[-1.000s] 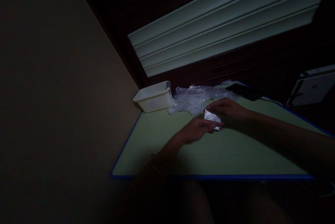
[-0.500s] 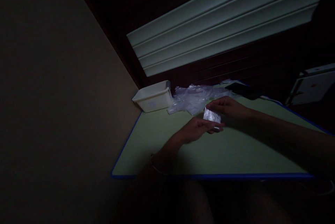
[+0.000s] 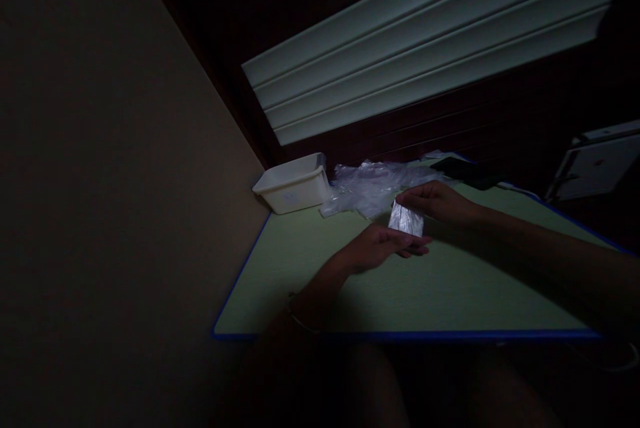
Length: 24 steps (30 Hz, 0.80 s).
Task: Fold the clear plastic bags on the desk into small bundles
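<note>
A small, shiny silver packet (image 3: 406, 219) with a creased, foil-like surface is held above the table between both hands. My left hand (image 3: 375, 247) grips its lower edge, with the thumb in front and the fingers underneath. At the packet's upper corner, my right hand (image 3: 437, 201) pinches it between thumb and fingers. What the packet contains cannot be seen. Behind the hands lies a spread heap of clear plastic bags (image 3: 363, 188).
The pale green table (image 3: 300, 281) has a blue edge. A white plastic bin (image 3: 293, 185) stands at its back left corner, by the wall (image 3: 125, 181). A dark flat object (image 3: 467, 173) lies at the back right. Beyond the right side is a white box-like thing (image 3: 595, 161).
Both hands keep hold of the packet, which is turned slightly so that more of its face shows. The fingers of my left hand have shifted a little; everything else stays put.
</note>
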Each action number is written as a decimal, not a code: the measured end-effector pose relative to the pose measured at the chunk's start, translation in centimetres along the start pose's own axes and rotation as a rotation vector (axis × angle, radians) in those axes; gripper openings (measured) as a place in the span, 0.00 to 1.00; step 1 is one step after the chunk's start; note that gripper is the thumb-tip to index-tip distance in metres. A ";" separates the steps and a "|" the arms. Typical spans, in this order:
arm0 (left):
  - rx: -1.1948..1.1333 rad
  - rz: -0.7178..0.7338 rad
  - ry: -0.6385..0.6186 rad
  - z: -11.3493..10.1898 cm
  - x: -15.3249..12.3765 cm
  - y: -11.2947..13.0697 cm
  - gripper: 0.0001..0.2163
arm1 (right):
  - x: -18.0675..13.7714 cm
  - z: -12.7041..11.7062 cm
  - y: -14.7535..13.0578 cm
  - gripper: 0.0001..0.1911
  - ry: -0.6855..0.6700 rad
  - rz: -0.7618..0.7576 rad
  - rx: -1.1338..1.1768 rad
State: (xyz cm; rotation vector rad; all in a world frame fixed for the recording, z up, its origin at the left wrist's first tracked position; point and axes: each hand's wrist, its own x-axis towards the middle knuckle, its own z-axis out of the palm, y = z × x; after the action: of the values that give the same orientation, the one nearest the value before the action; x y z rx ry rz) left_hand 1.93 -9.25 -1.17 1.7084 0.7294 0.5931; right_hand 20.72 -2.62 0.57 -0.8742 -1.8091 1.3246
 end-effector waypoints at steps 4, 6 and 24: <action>-0.008 -0.003 0.040 -0.2 0.2 -0.4 0.20 | 0.5 -0.5 0.6 0.21 0.152 -0.059 -0.030; -0.021 -0.020 0.161 -0.6 0.5 -0.9 0.21 | 0.8 -0.7 1.0 0.20 0.230 -0.086 -0.041; -0.040 0.052 0.837 -1.9 1.3 -1.3 0.12 | 1.9 0.4 2.9 0.18 0.333 -0.080 0.263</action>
State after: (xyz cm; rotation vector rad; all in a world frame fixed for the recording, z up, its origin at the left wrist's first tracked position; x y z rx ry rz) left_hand 1.20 -6.80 -1.97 1.4121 1.2363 1.3813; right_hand 19.69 -0.49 -2.05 -0.8141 -1.3661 1.2476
